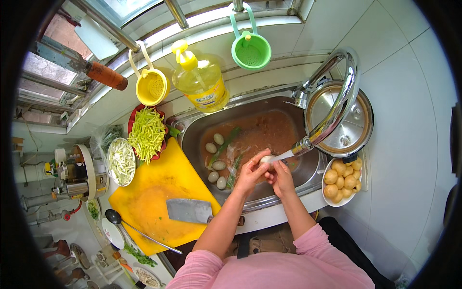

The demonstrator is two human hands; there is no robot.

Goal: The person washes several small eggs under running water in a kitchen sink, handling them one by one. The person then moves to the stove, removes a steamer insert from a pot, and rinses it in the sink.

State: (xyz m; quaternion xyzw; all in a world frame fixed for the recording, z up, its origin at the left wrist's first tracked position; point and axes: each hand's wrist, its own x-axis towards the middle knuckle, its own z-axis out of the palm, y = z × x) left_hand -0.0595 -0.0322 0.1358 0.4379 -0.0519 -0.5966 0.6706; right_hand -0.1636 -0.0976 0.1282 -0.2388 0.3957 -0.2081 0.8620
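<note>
Under the running water from the chrome faucet (306,144), a pale egg (266,159) is between my two hands. My left hand (252,172) grips it from the left, fingers curled around its far side. Against its right side is my right hand (282,178), thumb and fingers bent in; part of the egg is hidden by the fingers. Several more greyish eggs (218,165) lie at the left of the stainless steel sink (191,144), in reddish-brown water. Green scraps (231,139) and a clear film-like piece are among them.
A cleaver (189,210) lies on the yellow cutting board (144,202), with a ladle (144,236) across its edge. Cut green stalks (146,133) fill a red bowl. A soap bottle (204,86) stands behind the sink; a metal pot lid (325,104) and round yellowish foods (343,180) are right.
</note>
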